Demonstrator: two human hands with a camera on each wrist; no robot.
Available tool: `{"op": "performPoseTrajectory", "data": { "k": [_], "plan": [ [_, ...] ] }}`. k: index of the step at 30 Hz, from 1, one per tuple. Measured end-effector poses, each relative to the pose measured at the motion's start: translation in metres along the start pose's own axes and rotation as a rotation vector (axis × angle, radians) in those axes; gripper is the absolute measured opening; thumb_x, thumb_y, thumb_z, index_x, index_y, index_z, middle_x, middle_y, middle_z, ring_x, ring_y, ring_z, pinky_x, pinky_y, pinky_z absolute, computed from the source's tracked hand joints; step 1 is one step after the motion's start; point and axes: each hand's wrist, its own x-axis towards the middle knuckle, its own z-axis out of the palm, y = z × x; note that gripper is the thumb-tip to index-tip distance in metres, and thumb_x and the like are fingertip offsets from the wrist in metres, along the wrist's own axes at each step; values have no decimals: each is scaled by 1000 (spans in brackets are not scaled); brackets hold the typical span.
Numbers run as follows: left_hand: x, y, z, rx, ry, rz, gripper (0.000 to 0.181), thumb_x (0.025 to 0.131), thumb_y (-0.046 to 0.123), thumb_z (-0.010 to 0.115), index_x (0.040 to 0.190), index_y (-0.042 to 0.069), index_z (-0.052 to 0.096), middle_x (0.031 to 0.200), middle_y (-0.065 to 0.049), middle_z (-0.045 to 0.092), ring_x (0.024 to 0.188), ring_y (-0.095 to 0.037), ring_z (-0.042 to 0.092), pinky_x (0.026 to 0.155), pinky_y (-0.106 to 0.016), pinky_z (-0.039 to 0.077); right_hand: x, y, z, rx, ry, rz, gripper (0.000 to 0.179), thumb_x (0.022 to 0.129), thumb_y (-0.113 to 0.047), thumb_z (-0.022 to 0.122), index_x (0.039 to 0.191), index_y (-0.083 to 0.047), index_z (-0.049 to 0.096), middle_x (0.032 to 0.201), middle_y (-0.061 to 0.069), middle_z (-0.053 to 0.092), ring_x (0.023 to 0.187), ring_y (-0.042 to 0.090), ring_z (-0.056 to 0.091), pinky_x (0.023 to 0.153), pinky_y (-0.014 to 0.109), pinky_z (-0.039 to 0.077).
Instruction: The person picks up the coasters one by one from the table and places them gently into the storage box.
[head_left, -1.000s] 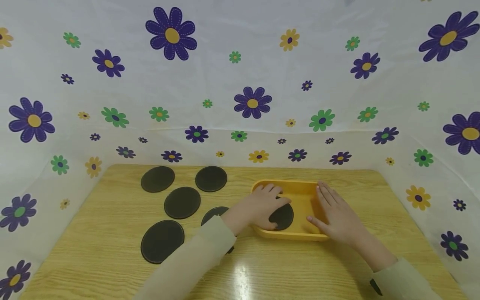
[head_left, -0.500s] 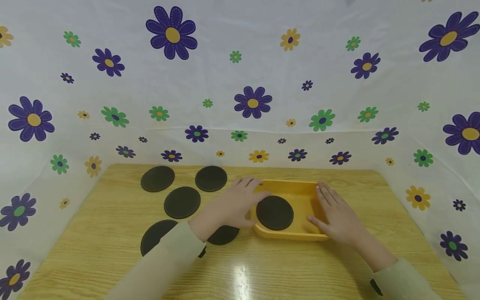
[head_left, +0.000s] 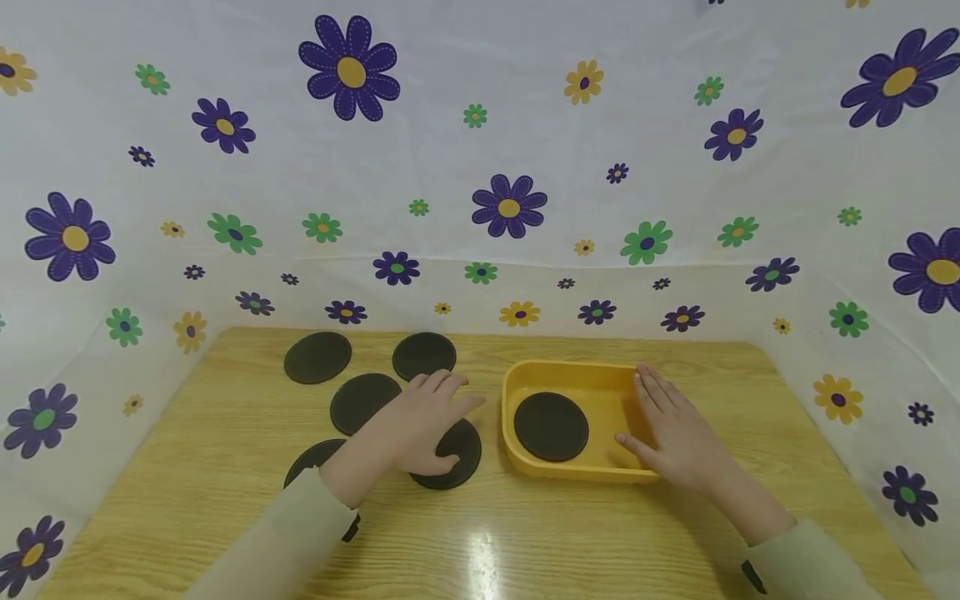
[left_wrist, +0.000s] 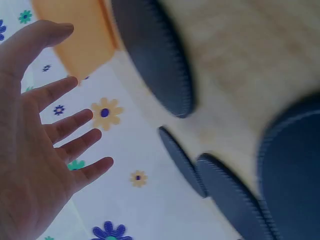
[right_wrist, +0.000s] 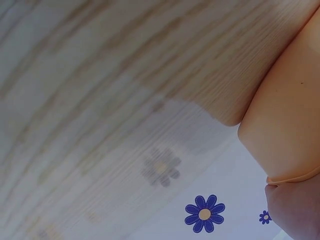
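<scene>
My left hand (head_left: pixel 423 425) hovers palm down over a black round coaster (head_left: pixel 463 467), fingers spread and nothing held; part of that coaster is hidden beneath it. In the left wrist view the left hand (left_wrist: pixel 47 135) is empty, with a gap between it and the nearest coaster (left_wrist: pixel 155 55). Another black coaster (head_left: pixel 551 427) lies flat at the left end of a yellow tray (head_left: pixel 585 474). At the tray's right end rests my right hand (head_left: pixel 678 437), fingers straight along the rim, thumb over the inside. The right wrist view catches the tray wall (right_wrist: pixel 285 100) and a bit of the hand.
More black coasters lie on the wooden table (head_left: pixel 525 533) to the left: one at the back left (head_left: pixel 318 357), one at the back (head_left: pixel 424 356), one between (head_left: pixel 363 402), and one partly covered by the left arm (head_left: pixel 311 462). A flowered cloth (head_left: pixel 450 150) hangs behind and beside the table.
My left hand has let go of the coaster in the tray, come out over the left rim and moved left over the table. The right hand and the tray have stayed put.
</scene>
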Motion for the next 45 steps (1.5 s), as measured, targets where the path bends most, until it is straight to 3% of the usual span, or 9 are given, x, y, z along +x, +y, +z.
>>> {"op": "performPoseTrajectory", "data": {
  "k": [8, 19, 33, 45],
  "plan": [
    [-13, -1, 17, -23, -66, -24, 85, 84, 57, 82, 154, 19, 53, 157, -16, 47, 146, -39, 46, 115, -59, 44, -2, 0, 1, 10, 2, 1, 94, 105, -53, 55, 163, 13, 21, 174, 29, 14, 165, 42, 13, 127, 21, -16],
    [-13, -3, 37, -104, -118, -23, 84, 81, 55, 81, 154, 24, 53, 150, -9, 51, 137, -31, 51, 105, -54, 49, -2, 1, 3, 6, 16, -12, 93, 106, -52, 55, 163, 13, 22, 174, 30, 15, 164, 43, 14, 122, 14, -20],
    [-8, -2, 36, -95, -90, -5, 85, 75, 51, 83, 150, 24, 55, 141, -8, 52, 127, -27, 51, 100, -48, 50, -2, 0, 3, 3, -9, 14, 93, 106, -53, 54, 163, 13, 21, 175, 29, 14, 166, 41, 10, 120, 13, -21],
    [-4, -12, 26, -95, -75, -21, 90, 73, 53, 80, 153, 24, 52, 148, -13, 48, 134, -34, 47, 109, -56, 47, -3, -2, 1, -1, 11, 5, 93, 106, -53, 54, 163, 13, 23, 174, 29, 16, 165, 40, 12, 121, 14, -20]
  ]
}}
